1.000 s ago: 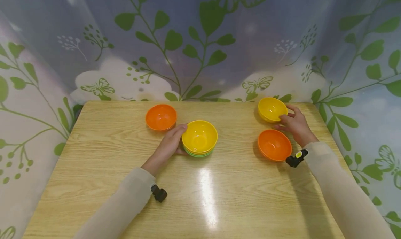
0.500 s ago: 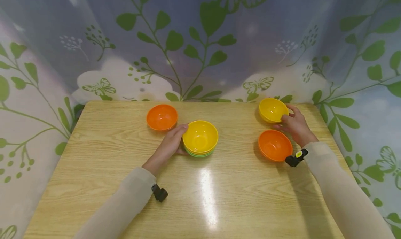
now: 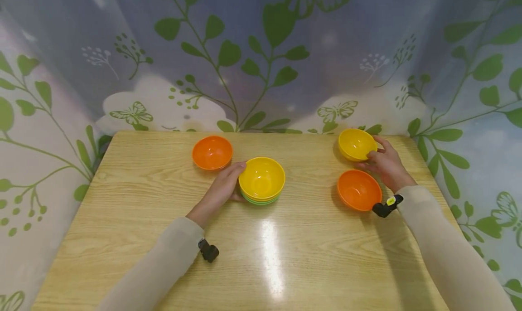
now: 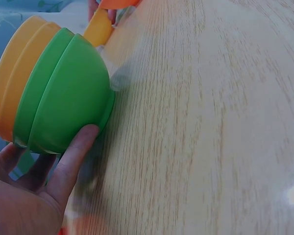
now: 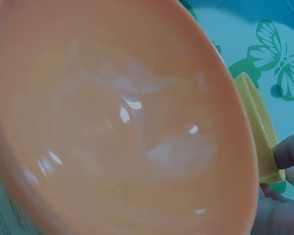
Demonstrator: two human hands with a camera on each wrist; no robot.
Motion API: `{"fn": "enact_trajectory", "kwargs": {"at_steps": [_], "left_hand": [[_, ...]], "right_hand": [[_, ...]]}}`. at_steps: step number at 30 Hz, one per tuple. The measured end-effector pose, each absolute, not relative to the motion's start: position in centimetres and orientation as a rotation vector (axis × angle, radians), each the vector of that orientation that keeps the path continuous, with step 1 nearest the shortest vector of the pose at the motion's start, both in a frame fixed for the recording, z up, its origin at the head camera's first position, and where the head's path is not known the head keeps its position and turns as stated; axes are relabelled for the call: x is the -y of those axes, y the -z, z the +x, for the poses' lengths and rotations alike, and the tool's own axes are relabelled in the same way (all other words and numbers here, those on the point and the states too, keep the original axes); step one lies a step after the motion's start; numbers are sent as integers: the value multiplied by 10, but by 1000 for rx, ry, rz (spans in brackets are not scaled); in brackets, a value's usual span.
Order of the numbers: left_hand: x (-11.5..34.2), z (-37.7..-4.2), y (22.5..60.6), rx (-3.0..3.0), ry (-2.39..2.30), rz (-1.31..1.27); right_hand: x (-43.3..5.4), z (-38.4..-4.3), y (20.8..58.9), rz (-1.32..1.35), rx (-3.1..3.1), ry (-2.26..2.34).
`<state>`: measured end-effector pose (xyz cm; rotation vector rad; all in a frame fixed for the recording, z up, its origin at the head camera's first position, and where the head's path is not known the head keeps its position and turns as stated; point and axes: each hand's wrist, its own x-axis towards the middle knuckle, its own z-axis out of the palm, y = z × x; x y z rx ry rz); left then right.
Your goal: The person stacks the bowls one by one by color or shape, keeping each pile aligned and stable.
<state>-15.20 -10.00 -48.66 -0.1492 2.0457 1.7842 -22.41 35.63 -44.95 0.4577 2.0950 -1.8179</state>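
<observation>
At the middle of the table, my left hand (image 3: 221, 187) grips the left side of a stack of bowls (image 3: 261, 179), two yellow ones nested on two green ones. The left wrist view shows its fingers against the lower green bowl (image 4: 71, 98) and the stack's side. At the back right, my right hand (image 3: 389, 167) pinches the rim of a single yellow bowl (image 3: 356, 144), thumb over the edge. Just in front of that bowl sits an orange bowl (image 3: 359, 190), which fills much of the right wrist view. Another orange bowl (image 3: 212, 153) stands behind my left hand.
The wooden table (image 3: 318, 252) ends at a patterned curtain (image 3: 261, 75) along its back. More of this leafy cloth hangs at both sides. A glare streak lies on the wood in front of the stack.
</observation>
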Motion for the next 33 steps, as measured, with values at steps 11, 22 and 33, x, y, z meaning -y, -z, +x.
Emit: {"fn": "enact_trajectory", "kwargs": {"at_steps": [11, 22, 33], "left_hand": [[99, -152, 486, -2040, -1798, -154], [99, -151, 485, -2042, -1801, -158], [99, -151, 484, -2040, -1789, -159]], "right_hand": [[-356, -223, 446, 492, -2148, 1807], [-350, -222, 440, 418, -2192, 1803], [-336, -218, 428, 305, -2205, 1770]]}}
